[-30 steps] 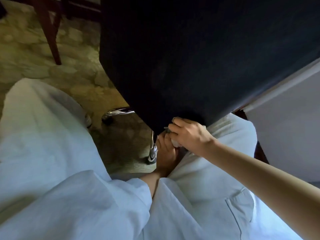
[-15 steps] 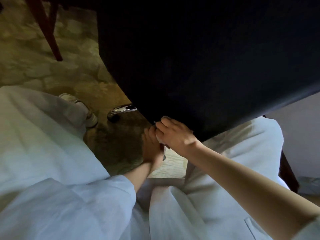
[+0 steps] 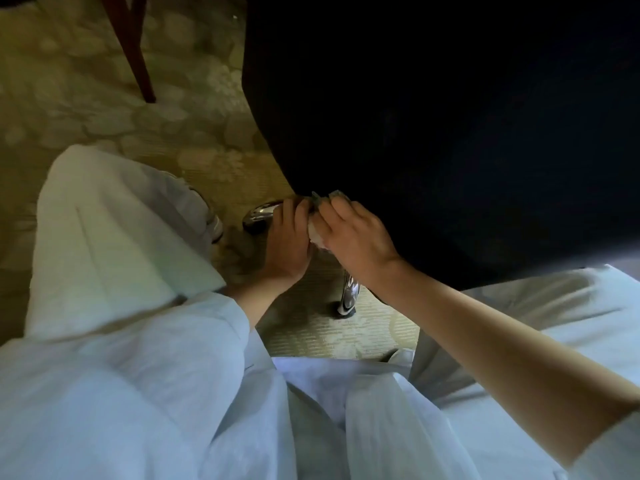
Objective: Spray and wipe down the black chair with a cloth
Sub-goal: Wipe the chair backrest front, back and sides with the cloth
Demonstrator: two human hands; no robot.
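Observation:
The black chair fills the upper right, its dark padded surface tilted toward me. At its lower corner both hands meet. My left hand and my right hand each pinch a small bunched whitish cloth between them, held against the chair's bottom edge. Most of the cloth is hidden by the fingers. Chrome parts of the chair base show below the hands. No spray bottle is in view.
I am crouched on a patterned beige carpet, my pale trouser knees at left and right. A dark red wooden furniture leg stands at the upper left. A shoe sits near the chrome base.
Both hands with the cloth have shifted left along the chair's lower edge, and the view has swung so the chair fills more of the right side.

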